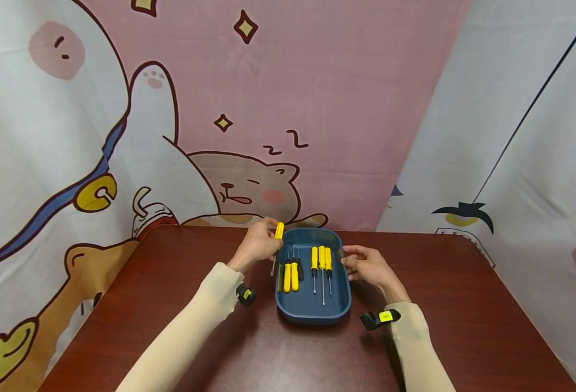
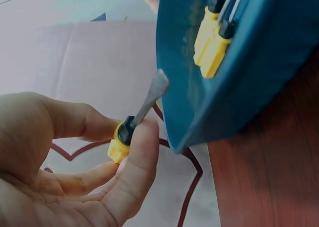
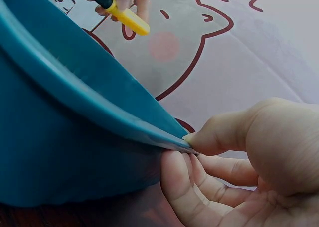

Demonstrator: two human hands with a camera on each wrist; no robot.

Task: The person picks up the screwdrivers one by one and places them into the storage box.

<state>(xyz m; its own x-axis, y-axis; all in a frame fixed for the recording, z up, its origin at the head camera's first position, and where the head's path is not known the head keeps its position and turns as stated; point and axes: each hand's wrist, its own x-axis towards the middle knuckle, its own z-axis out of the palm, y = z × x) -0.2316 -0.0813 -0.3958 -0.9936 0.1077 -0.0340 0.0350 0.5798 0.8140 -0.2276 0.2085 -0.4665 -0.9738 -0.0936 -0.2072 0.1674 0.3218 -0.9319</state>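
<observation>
My left hand (image 1: 257,243) pinches a flat-blade screwdriver (image 1: 279,231) with a yellow handle and black collar, just past the left rim of a blue plastic bin (image 1: 312,317). In the left wrist view thumb and fingers close round the yellow handle (image 2: 117,150), and its flat metal tip points towards the bin. On the bin's right side, my right hand (image 1: 370,268) pinches the rim (image 3: 149,133) between thumb and fingers. Inside lie yellow-handled screwdrivers in two groups: three on the right (image 1: 322,260), handles away from me, and several on the left (image 1: 291,276), handles towards me.
The bin stands near the far edge of a reddish-brown table (image 1: 249,354). Behind it hangs a cloth backdrop (image 1: 347,109) with cartoon animals, close to the table's far edge. A strap with a small black device (image 1: 245,294) sits on each wrist.
</observation>
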